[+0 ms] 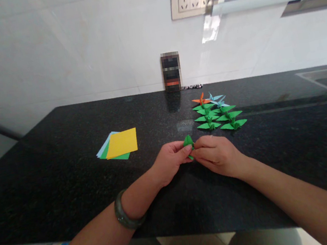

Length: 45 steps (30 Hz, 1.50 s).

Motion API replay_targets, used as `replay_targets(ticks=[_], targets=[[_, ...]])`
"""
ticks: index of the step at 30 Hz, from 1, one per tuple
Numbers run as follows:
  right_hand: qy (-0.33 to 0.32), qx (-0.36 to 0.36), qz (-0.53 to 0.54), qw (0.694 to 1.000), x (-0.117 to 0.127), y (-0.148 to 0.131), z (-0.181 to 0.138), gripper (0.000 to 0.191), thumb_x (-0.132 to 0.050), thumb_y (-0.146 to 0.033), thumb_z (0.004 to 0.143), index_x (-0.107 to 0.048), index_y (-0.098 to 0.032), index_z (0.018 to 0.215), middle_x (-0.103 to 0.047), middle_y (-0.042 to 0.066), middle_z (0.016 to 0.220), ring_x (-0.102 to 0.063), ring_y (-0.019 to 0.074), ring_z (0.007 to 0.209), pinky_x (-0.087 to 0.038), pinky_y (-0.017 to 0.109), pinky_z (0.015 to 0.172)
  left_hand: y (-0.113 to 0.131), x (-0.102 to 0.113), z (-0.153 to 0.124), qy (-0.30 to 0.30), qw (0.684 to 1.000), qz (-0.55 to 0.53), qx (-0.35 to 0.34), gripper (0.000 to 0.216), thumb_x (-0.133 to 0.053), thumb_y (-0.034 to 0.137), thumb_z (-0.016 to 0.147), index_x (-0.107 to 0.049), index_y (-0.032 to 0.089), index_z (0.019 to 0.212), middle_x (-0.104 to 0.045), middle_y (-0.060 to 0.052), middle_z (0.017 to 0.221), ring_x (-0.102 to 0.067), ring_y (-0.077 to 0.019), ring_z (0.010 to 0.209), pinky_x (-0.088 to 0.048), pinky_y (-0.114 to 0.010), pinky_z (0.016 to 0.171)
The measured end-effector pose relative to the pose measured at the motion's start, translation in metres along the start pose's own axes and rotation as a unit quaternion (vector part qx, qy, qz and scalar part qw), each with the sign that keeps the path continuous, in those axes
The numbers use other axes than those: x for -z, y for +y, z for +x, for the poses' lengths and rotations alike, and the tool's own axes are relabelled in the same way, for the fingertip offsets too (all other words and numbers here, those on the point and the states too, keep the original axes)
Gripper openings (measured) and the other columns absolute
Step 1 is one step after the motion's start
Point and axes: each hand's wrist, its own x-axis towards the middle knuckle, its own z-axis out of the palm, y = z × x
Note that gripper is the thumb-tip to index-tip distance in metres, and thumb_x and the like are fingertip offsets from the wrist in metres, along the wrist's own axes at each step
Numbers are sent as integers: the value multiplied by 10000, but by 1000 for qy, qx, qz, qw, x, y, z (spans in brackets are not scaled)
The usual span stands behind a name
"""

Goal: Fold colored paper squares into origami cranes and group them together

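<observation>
Both hands meet at the middle of a black speckled countertop (pixel 68 181). My left hand (pixel 171 163) and my right hand (pixel 216 154) each pinch a small folded piece of green paper (pixel 188 141) between their fingertips, holding it just above the counter. A dark green bangle sits on my left wrist. Most of the folded paper is hidden by the fingers.
Several finished paper cranes (pixel 219 115), mostly green with an orange and two light blue ones, lie in rows behind my right hand. A stack of coloured paper sheets (pixel 120 144), yellow on top, lies to the left. A dark blurred object (pixel 171 72) stands against the wall. A sink edge (pixel 326 79) is at far right.
</observation>
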Motion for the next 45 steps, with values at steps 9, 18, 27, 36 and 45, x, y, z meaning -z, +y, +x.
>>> replay_targets(ticks=[9,18,27,36,45], targets=[[104,-191,173,961,-8,-3,1,80,-553,-266,795,-575,-189,788,-561,13,654,-511,115,568,-416,241,518,-1,-1,0,28,999,27,-20,326,-666,424,657,-625,105,713,-623,-22,633,-585,-113,626,-473,-277,675],[52,-335,389,857,-15,2,4,245,-602,-388,750,-542,-161,821,-597,-6,626,-535,95,528,-435,205,452,-5,-1,1,27,992,77,-94,294,-568,320,764,-466,160,988,-596,10,687,-585,-113,638,-465,-282,664],[19,-363,459,811,-7,0,9,257,-671,-386,664,-593,-143,699,-621,1,603,-533,80,494,-425,187,420,-9,2,1,-4,988,113,-105,326,-509,375,802,-389,183,1036,-605,6,706,-612,-139,682,-460,-318,718],[38,-376,410,830,-11,-1,7,156,-622,-295,701,-581,-147,677,-586,-22,567,-469,54,424,-384,171,394,-8,3,1,35,970,217,-104,305,-501,434,789,-527,141,869,-600,-17,716,-568,-129,669,-452,-272,662],[8,-337,362,869,-9,-2,8,201,-532,-331,771,-567,-144,704,-501,-35,531,-461,68,422,-361,190,408,0,3,-3,65,945,287,-145,228,-532,332,769,-547,140,645,-536,17,597,-462,-93,560,-368,-220,561]])
